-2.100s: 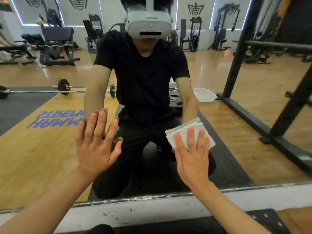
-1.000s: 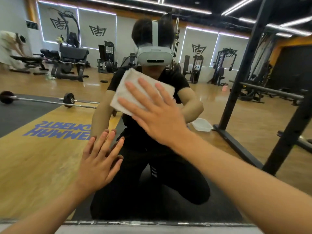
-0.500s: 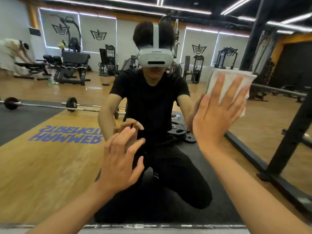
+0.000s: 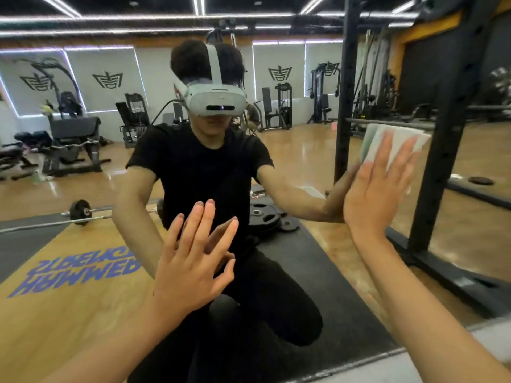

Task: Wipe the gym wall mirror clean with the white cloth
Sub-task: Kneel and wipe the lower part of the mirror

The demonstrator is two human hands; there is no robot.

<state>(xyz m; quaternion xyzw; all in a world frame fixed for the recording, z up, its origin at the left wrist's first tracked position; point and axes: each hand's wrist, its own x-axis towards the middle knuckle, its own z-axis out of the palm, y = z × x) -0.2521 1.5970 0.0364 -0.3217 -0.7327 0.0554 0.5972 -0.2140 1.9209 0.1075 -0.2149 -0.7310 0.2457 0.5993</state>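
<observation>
The wall mirror [image 4: 83, 313] fills nearly the whole view and reflects me kneeling in a black shirt. A folded white cloth [image 4: 398, 140] lies flat against the glass at the right. My right hand [image 4: 376, 189] presses it there with straight, spread fingers, and the cloth's top shows above the fingertips. My left hand [image 4: 193, 261] rests flat on the glass at centre, fingers straight and slightly spread, holding nothing.
The mirror's lower edge meets a pale ledge [image 4: 414, 357] at the bottom right. Reflected in the glass are a black rack post [image 4: 345, 106], a barbell [image 4: 80, 211], weight plates [image 4: 265, 217] and gym machines on a wooden floor.
My right hand slid the cloth from the low centre up across the glass to the right side. The left hand shifted right along the mirror. The view tilted upward.
</observation>
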